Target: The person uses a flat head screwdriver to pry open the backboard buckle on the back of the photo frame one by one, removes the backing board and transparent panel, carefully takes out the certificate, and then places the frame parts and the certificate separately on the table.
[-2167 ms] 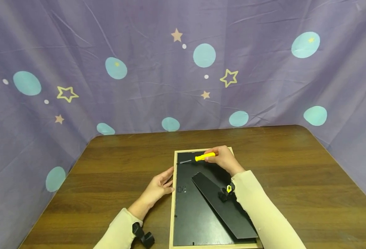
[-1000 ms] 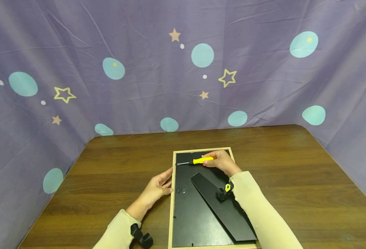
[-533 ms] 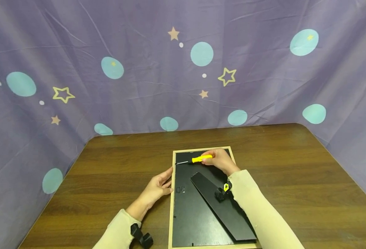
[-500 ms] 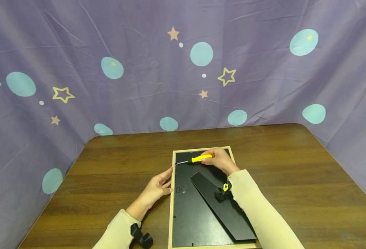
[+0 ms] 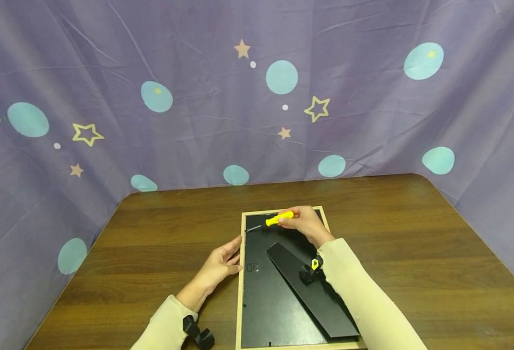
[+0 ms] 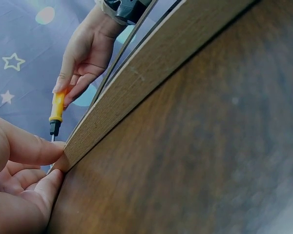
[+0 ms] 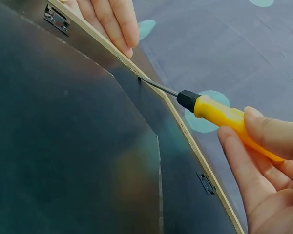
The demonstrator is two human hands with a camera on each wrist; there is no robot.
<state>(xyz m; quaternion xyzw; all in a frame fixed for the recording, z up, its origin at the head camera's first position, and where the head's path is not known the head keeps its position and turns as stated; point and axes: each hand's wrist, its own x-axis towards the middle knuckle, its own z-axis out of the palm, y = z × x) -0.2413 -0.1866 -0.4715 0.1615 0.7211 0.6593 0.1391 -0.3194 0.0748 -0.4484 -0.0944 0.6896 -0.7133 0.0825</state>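
A picture frame lies face down, with a pale wooden rim [image 5: 239, 301] and a black backing board [image 5: 265, 316]. Its black easel leg [image 5: 309, 296] slants across the back. My right hand [image 5: 307, 223] pinches the yellow handle of a screwdriver [image 7: 219, 112] between thumb and fingers. The metal blade reaches the rim's inner left edge near the far corner, at a small black tab [image 7: 139, 78]. Along the outer left side, my left hand [image 5: 217, 265] rests its fingertips and thumb against the rim, just nearer me than the blade tip.
Two metal hangers show on the board, one hanger [image 7: 56, 20] near the left fingers and another hanger [image 7: 205, 184] on the adjoining side. The brown wooden table [image 5: 173, 218] extends around the frame. A purple patterned curtain [image 5: 204, 146] hangs behind and on both sides.
The screwdriver has shifted left, its tip coming to the rim's inner edge. Over the last half second its handle has risen and tilted more steeply. The left hand stays against the rim.
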